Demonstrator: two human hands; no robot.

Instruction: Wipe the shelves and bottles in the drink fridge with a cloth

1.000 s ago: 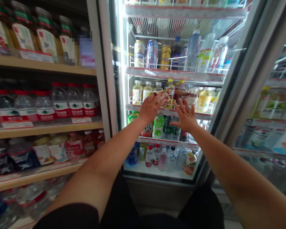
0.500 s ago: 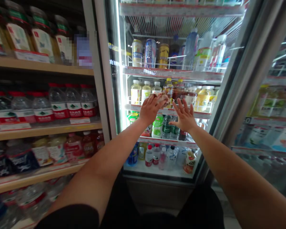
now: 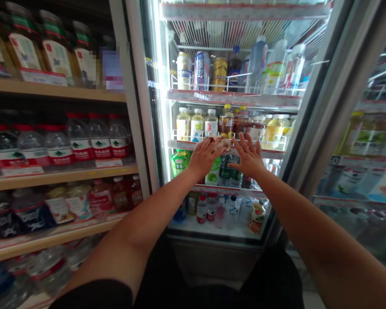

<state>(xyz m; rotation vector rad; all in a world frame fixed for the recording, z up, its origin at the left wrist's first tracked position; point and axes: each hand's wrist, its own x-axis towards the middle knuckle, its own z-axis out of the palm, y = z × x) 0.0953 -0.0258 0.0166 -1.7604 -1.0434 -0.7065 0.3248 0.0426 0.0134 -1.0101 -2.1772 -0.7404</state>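
Holding crumpled cloth (image 3: 223, 145) with left hand (image 3: 202, 159): it's under the fingers, bunching out past the tips toward the right hand (image 3: 248, 159). Right fingers spread wide, thumb toward the left hand, palm forward; can't tell if it touches the glass door (image 3: 212, 240). Both arms reach forward. Lit fridge (image 3: 234, 191) holds shelved cans (image 3: 201, 71) and bottles (image 3: 211, 123). Wooden-edged rack (image 3: 83, 174) alongside holds red-capped bottles (image 3: 82, 139).
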